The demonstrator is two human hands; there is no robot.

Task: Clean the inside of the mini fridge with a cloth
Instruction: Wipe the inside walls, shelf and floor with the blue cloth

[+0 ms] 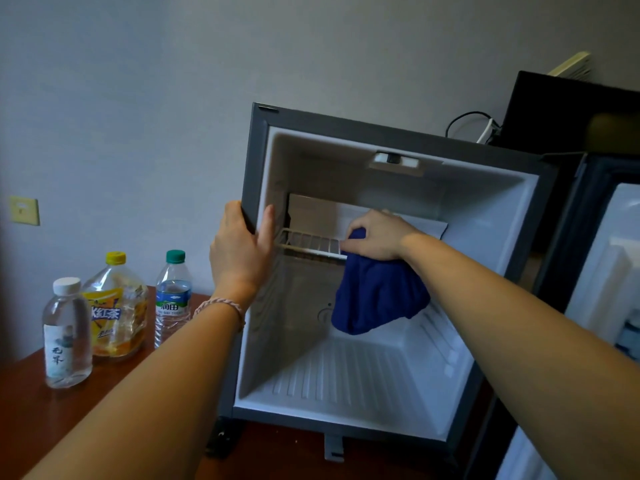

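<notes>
While the right hand's fingers [349,249] are curled tight round a bunched blue cloth [377,299], most of the cloth just hangs below the right hand [375,237], dangling in the middle of the mini fridge [398,133] at the front edge of the wire shelf [308,244]. Over on the left, the left hand [239,247] grips the fridge's left front edge, thumb wrapped inside the frame and the other fingers round the outside, so it's steadying the box.

Progress-wise, I'd say prep is finished: the door [609,271] is swung open to the right, the inside looks emptied, and three bottles [117,306] stand on the wooden counter [34,420] to the left. Actual wiping looks like it's at shelf level now. The floor, side walls and ceiling probably still need a pass, though I can't tell from here which bits are already clean.
</notes>
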